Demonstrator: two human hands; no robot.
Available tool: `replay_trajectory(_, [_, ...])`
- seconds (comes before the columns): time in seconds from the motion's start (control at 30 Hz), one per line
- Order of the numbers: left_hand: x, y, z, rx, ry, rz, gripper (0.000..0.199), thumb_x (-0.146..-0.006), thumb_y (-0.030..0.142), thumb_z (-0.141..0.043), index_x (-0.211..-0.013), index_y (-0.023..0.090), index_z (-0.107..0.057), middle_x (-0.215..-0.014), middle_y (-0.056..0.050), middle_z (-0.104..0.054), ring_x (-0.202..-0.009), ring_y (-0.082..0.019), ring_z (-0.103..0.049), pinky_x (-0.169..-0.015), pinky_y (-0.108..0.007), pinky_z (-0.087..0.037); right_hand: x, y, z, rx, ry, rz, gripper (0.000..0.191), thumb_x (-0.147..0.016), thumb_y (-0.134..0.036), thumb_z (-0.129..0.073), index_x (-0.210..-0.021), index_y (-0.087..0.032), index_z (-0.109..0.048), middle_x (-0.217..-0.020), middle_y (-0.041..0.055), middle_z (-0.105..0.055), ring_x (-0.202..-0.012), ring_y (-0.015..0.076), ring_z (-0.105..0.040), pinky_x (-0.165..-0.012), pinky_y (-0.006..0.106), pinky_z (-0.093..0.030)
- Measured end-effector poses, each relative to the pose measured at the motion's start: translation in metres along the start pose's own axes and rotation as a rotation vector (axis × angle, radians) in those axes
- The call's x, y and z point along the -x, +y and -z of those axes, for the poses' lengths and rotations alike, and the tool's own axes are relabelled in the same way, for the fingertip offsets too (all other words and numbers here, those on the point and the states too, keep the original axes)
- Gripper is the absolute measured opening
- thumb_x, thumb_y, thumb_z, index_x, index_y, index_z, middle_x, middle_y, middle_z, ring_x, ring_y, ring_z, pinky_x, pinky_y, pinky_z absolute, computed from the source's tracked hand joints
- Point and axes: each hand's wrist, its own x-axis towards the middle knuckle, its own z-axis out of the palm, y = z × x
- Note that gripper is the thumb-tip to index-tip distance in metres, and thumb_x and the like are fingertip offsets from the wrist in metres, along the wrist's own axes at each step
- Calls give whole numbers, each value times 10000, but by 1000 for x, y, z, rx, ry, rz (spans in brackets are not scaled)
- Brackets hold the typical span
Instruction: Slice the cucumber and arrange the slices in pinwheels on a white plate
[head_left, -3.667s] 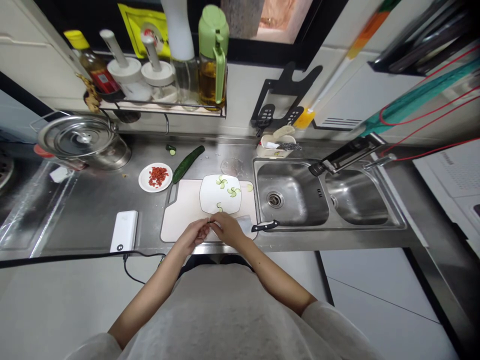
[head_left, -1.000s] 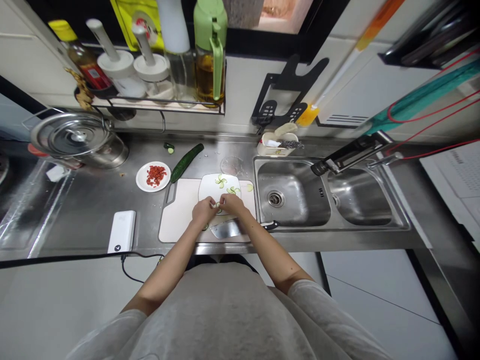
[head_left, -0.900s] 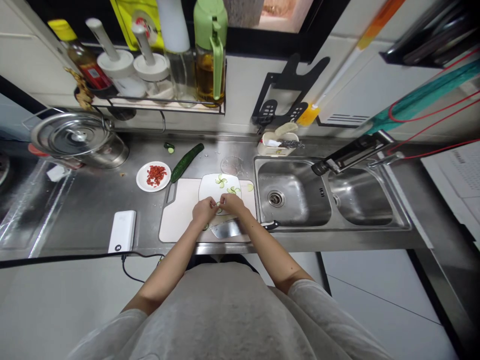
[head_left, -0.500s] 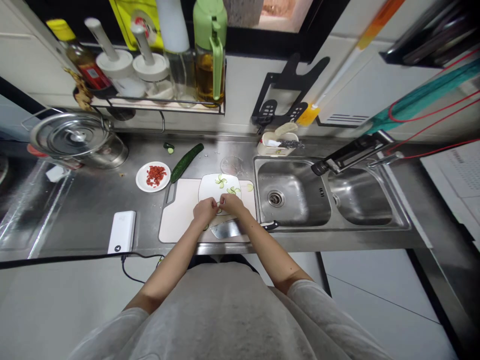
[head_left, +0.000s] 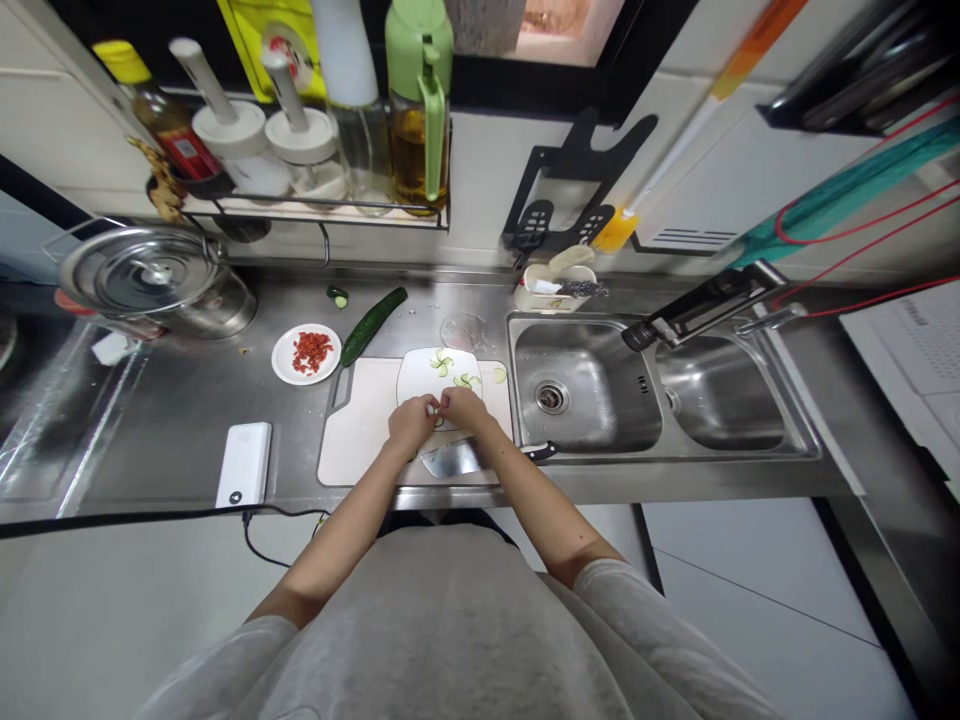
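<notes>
Over the near part of the white square plate (head_left: 412, 370), my left hand (head_left: 412, 424) and my right hand (head_left: 463, 409) meet with fingers pinched. A small green-edged cucumber slice (head_left: 438, 422) shows at their fingertips, mostly covered by the fingers. Thin cucumber pieces form a pinwheel (head_left: 441, 362) at the back of the plate, and another cluster (head_left: 466, 381) lies at its right. Beneath the plate is a pale cutting board (head_left: 352, 440). A knife (head_left: 454, 460) rests there below my hands, its black handle reaching right past the board, partly hidden by my right forearm.
A cut cucumber (head_left: 375, 326) and a small plate (head_left: 281, 365) of chopped red bits lie left of the board. A white power bank (head_left: 244, 463) with a cable sits near the front edge. The double sink (head_left: 589, 425) is at right, a lidded pot (head_left: 161, 285) at left.
My fingertips have shifted slightly around the cucumber slice, and my left hand has turned a little. The plate, board and knife stay where they were.
</notes>
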Motion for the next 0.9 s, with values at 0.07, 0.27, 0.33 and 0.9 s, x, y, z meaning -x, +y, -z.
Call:
replay_trajectory(0.07, [0, 0, 1, 2, -6, 11, 246, -816, 281, -564, -1047, 322, -637, -1031, 6, -685, -937, -180, -608, -729, -260, -424, 1, -2, 1, 18, -4, 1, 99, -779, -233, -624, -868, -198, -651, -939, 39, -678, -842, 150, -581, -601, 218, -338])
replay_trajectory(0.27, [-1, 3, 3, 7, -14, 23, 228, -802, 270, -578, -1014, 319, -647, -1025, 2, -691, -938, -192, -616, -741, -271, -437, -1, -4, 2, 46, -14, -10, 128, -788, -237, -615, -902, -197, -658, -978, 52, -681, -880, 159, -591, -633, 220, -370])
replay_trajectory(0.33, [-2, 3, 3, 5, -13, 31, 236, -795, 266, -586, -1016, 318, -650, -1020, 2, -693, -950, -191, -614, -745, -266, -438, -2, -4, 2, 47, -28, -23, 140, -786, -242, -615, -912, -200, -658, -993, 52, -679, -893, 162, -593, -643, 221, -379])
replay_trajectory(0.9, [-6, 4, 5, -28, -32, 42, 241, -781, 287, -600, -1014, 321, -652, -1005, -3, -697, -917, -187, -625, -751, -263, -442, -5, -8, 3, 45, -71, -78, 197, -769, -265, -650, -957, -206, -654, -1042, 66, -670, -934, 180, -614, -699, 243, -440])
